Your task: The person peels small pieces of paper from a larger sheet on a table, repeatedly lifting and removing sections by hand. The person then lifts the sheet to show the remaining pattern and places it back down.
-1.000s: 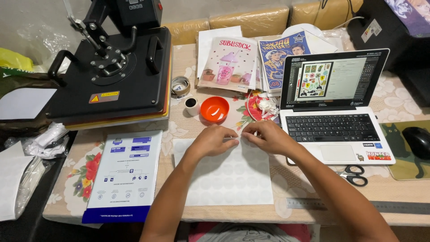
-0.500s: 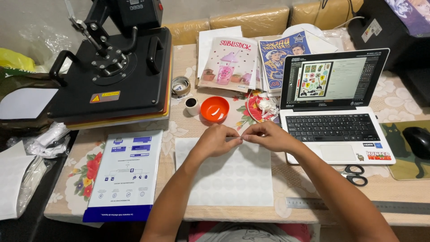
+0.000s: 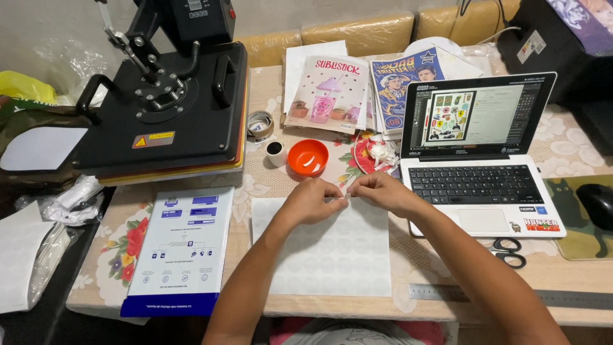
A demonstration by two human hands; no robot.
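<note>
Left hand [image 3: 311, 199] and right hand [image 3: 378, 191] pinched together on sheet [image 3: 325, 255] top edge, floral tablecloth [image 3: 255, 188] under, bowl [image 3: 307, 157] beyond, laptop [image 3: 479, 166] right, press [image 3: 159, 108] left.

Floral-clothed table [image 3: 408, 268], plain pale wall [image 3: 357, 9] (plastic-wrapped cushions [image 3: 357, 32] behind).

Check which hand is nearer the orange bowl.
Left. The left hand lies just below the orange bowl; the right hand sits further off, below and to its right.

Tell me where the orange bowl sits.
In the head view, the orange bowl sits just beyond both hands, between the small white cup and the laptop.
</note>
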